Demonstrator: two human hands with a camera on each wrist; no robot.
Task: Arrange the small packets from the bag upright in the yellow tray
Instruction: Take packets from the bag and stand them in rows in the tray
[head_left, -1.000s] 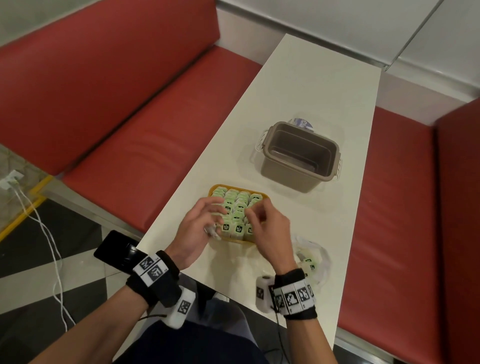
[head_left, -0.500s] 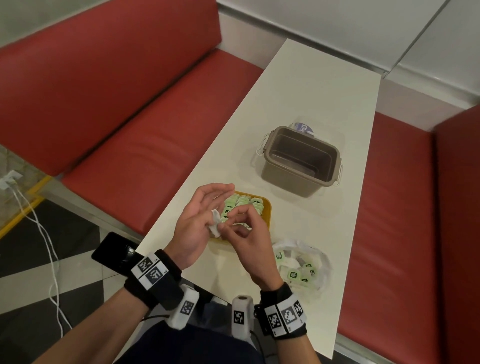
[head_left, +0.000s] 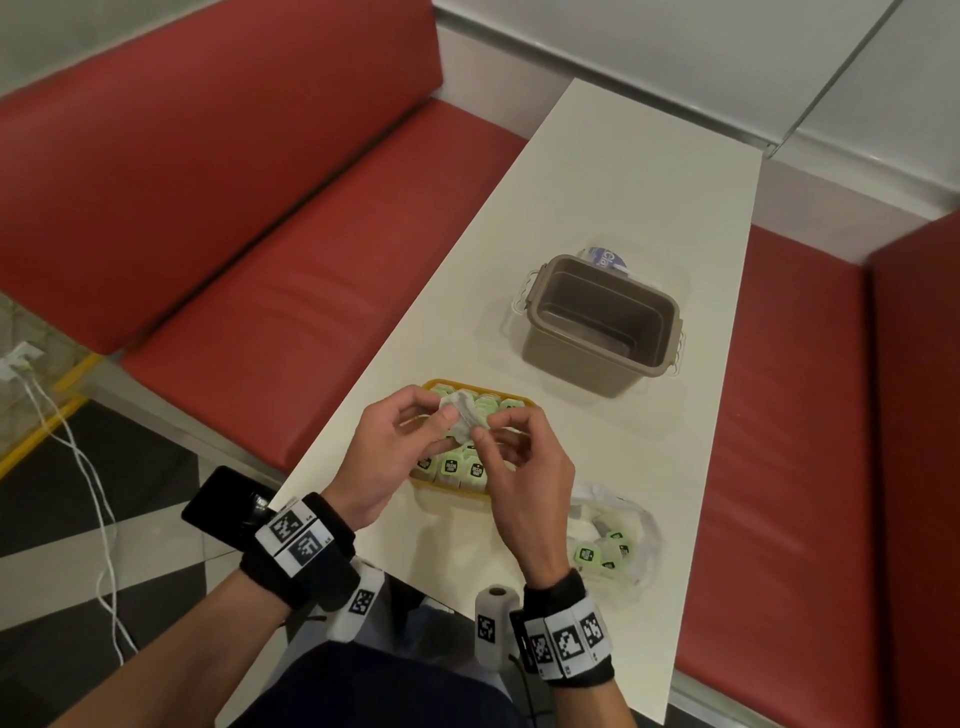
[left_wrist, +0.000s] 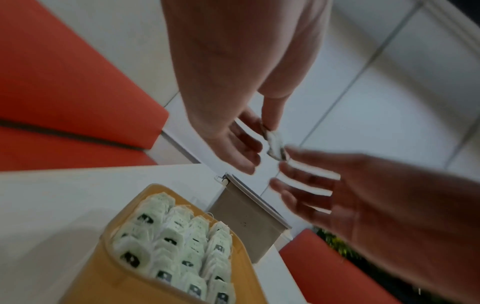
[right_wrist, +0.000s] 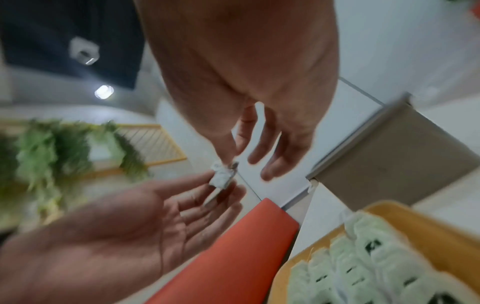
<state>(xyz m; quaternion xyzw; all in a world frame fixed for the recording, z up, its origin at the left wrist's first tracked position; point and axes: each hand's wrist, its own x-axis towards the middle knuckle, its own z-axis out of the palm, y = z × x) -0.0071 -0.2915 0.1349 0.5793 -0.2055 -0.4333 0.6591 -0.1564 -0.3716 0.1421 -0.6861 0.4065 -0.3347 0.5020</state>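
The yellow tray (head_left: 525, 401) sits at the near end of the white table, filled with several rows of pale green packets (head_left: 451, 466) standing upright. Just above it both hands hold one white packet (head_left: 461, 417) between them. My left hand (head_left: 442, 415) pinches its left end with thumb and forefinger. My right hand (head_left: 484, 440) pinches the other end. In the left wrist view the packet (left_wrist: 276, 145) hangs between both sets of fingertips, above the tray (left_wrist: 124, 286). The right wrist view shows the packet (right_wrist: 222, 176) over the left palm. The clear bag (head_left: 631, 519) lies to the right, with several packets (head_left: 597, 553) inside.
An empty grey-brown plastic container (head_left: 602, 327) stands on the table beyond the tray, with a small blue-labelled item (head_left: 605, 257) behind it. Red bench seats (head_left: 291, 312) run along both sides of the narrow table. A black phone (head_left: 223, 506) lies by the table's near left corner.
Both hands have come up off the packets in the tray. They now hold one white packet between them above it, turned slightly since half a second ago.
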